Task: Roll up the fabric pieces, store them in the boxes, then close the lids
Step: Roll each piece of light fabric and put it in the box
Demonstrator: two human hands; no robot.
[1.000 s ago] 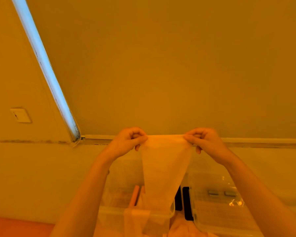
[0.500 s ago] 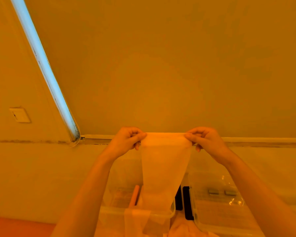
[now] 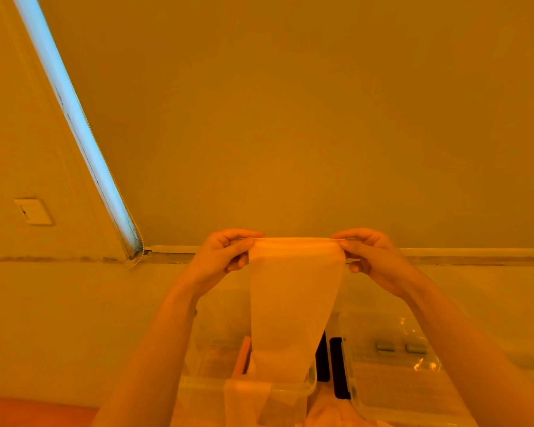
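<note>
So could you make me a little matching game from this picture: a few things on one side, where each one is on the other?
Things:
1. left hand
2. right hand
3. fabric strip
4. wall switch

Places:
A. far left, on the wall
B. pinches the strip's right top corner
C. hangs down between the hands
D. pinches the strip's left top corner

Pairs: 1-D, 2-B, 3-C, 4-A

A pale, flat work surface [image 3: 59, 318] carries two clear plastic storage boxes — one open box [image 3: 216, 386] with sheer fabric draped over its near rim, and just right of that box a second clear box [image 3: 392, 383]. Between them stand two dark, narrow upright pieces [image 3: 336, 365].
</note>
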